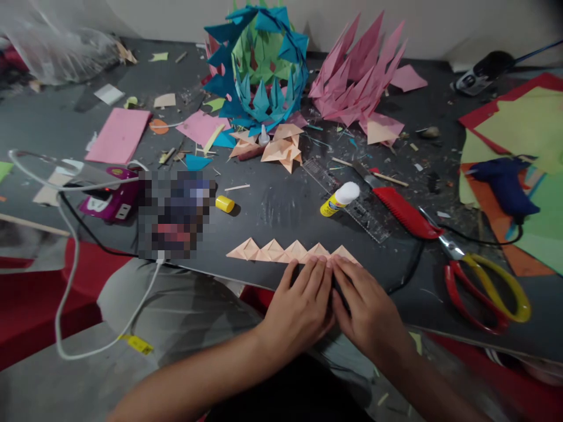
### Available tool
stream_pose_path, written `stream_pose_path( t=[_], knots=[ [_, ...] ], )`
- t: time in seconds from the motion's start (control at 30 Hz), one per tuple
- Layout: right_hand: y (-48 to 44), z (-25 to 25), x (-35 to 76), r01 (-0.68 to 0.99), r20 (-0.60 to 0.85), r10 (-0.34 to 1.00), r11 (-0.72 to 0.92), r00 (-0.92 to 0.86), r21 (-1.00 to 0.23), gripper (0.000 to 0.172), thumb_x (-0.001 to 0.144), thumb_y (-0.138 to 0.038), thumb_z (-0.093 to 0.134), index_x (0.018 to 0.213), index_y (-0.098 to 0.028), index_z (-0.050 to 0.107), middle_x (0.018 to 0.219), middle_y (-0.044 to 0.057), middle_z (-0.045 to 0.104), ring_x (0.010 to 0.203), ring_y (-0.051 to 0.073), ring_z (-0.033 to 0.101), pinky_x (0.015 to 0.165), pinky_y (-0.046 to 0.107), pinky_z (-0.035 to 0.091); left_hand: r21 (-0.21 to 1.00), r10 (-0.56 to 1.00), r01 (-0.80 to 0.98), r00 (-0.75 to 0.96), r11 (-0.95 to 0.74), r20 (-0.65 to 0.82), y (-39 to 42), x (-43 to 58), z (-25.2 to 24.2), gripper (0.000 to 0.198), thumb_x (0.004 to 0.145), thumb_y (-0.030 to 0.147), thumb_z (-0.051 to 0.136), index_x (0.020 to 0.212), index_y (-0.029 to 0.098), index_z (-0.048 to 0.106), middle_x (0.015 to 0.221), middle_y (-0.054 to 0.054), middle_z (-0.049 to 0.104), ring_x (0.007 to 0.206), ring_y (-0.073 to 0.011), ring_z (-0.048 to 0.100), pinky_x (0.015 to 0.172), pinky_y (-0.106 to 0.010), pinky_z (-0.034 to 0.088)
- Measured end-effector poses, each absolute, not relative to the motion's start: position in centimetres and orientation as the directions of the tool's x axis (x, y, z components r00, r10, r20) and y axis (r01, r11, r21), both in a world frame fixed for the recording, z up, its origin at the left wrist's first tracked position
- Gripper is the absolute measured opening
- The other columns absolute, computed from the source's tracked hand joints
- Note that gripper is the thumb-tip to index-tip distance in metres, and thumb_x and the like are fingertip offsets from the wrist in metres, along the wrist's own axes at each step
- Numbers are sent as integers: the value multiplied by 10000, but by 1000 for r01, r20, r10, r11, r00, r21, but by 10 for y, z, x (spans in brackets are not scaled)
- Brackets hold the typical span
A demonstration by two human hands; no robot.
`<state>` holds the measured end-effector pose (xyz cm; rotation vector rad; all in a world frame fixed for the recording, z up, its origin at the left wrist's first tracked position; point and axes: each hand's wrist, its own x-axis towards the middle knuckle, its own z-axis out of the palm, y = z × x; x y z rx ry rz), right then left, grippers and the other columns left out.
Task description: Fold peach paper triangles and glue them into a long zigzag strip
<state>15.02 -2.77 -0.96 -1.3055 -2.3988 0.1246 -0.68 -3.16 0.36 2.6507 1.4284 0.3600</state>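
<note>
Along the near edge of the counter (281, 214) I see the folded peach strip (273, 251), its longer part leftward, nearer the left hand (301, 302). Both this and the right hand (372, 302) touch its right part, fingers (311, 275) close together; whether pinching, I cannot tell.

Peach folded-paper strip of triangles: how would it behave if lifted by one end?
The peach folded-paper strip is probably light for its size, being folded paper. It would likely flex where neighbouring triangles meet, since it narrows there. Its pointed tips may crumple easily.
</note>
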Motion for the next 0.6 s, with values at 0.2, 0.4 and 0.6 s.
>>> stream_pose_path(
  t=[0.2,0.4,0.6],
  knots=[
    [-28,-13,150,795,361,807,562,-467,-227,390,853,-176,418,1220,-67,496,1133,178,603,1058,252,559,872,405,484,241,831,797,511,-553,218,-35,-8,-4,523,883,362,344,1302,54,393,1326,-116,474,1248,-219,384,1054,-377,249],
    [-29,-8,145,831,346,826,524,-444,-185,356,864,-198,390,1141,-70,573,1150,159,613,1060,247,568,898,390,471,278,846,799,494,-533,200,-37,-6,-7,526,864,360,388,1302,68,390,1325,-117,473,1251,-221,381,1069,-391,222],
    [-35,-14,133,859,379,852,461,-360,-221,396,856,-177,358,1160,-41,573,1197,164,589,1127,248,535,952,407,431,324,854,790,484,-520,191,-37,-7,-10,615,803,413,480,1305,68,390,1317,-144,474,1245,-258,383,1068,-421,202]
  ],
)
